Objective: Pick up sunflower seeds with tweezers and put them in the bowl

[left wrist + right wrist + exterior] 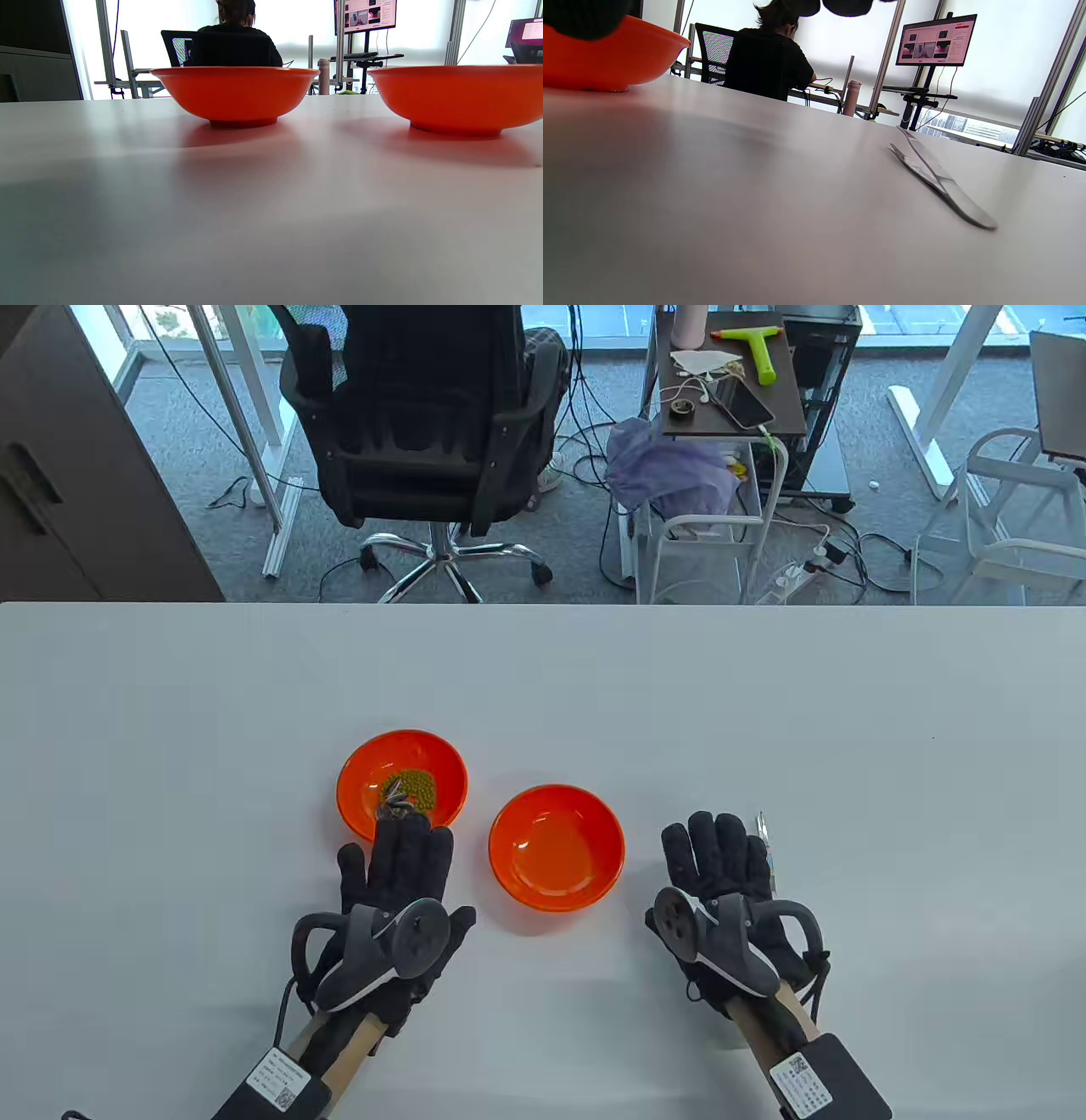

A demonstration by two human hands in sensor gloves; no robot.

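Note:
An orange bowl (365, 789) at centre left holds sunflower seeds (393, 797) mixed with green beans. An empty orange bowl (556, 847) stands to its right. Both bowls show side-on in the left wrist view, the seed bowl (235, 91) and the empty one (460, 99). Metal tweezers (766, 841) lie flat on the table beside my right hand; they also show in the right wrist view (937, 180). My left hand (399, 865) lies flat, its fingertips at the seed bowl's near rim. My right hand (717, 857) lies flat and open, holding nothing, just left of the tweezers.
The white table (170, 729) reaches its far edge past the bowls. An office chair (433, 415) and a cart with clutter (730, 381) stand on the floor beyond it.

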